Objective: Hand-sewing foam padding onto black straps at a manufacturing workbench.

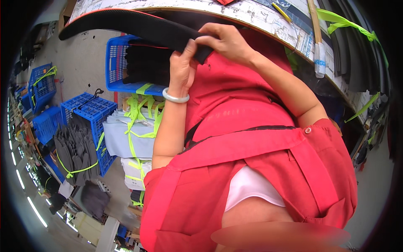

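Note:
A long, curved black strip of ribbed material [126, 28] with a thin orange-red edge stretches from my hands toward the far left. My left hand [182, 69], with a pale bangle [175, 97] at the wrist, pinches its near end between thumb and fingers. From the right, my right hand [226, 42] grips the same end, its thumb and fingertips close to the left thumb. This end hangs in front of my red apron [235, 88]. Part of the strip's underside and some fingertips are hidden.
A workbench [163, 5] with a worn white top runs along the far side, carrying a wooden stick [314, 21]. Black strips [357, 50] hang at the right. A blue crate [113, 63] holds dark pieces; tied grey bundles [126, 138] and another blue crate [90, 109] stand left.

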Demonstrator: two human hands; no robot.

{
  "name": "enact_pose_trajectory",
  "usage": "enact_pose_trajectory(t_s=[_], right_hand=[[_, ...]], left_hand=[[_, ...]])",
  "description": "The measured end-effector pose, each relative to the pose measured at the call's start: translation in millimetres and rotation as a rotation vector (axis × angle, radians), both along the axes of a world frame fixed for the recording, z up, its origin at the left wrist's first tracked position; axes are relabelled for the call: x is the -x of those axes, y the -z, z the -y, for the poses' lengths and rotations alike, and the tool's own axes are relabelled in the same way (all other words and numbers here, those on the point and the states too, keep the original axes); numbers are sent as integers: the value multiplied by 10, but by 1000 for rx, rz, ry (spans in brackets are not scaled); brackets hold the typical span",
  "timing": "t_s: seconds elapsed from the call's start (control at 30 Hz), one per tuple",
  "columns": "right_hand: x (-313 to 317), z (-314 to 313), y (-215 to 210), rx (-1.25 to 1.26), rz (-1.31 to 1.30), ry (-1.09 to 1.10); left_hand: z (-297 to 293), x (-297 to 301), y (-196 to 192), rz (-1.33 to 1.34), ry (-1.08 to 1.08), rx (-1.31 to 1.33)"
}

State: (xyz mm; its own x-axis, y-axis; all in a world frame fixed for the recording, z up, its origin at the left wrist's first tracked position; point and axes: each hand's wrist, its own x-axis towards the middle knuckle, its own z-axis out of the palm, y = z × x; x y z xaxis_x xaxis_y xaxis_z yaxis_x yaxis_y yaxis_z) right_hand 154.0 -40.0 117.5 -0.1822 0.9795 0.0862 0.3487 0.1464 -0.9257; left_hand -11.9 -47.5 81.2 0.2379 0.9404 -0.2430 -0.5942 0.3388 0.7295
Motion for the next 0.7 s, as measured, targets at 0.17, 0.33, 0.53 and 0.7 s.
enact_pose_trajectory(t_s=[0.17, 0.33, 0.53, 0.7], right_hand=[[-12, 21, 182, 151, -69, 39], [75, 117, 105, 230, -17, -123], [93, 379, -292, 291, 101, -288], [26, 466, -360, 434, 133, -317]], left_hand=[[115, 21, 60, -163, 143, 12], [70, 189, 46, -182, 123, -31], [-260, 669, -5, -15, -185, 107], [-367, 681, -198, 114, -275, 226]])
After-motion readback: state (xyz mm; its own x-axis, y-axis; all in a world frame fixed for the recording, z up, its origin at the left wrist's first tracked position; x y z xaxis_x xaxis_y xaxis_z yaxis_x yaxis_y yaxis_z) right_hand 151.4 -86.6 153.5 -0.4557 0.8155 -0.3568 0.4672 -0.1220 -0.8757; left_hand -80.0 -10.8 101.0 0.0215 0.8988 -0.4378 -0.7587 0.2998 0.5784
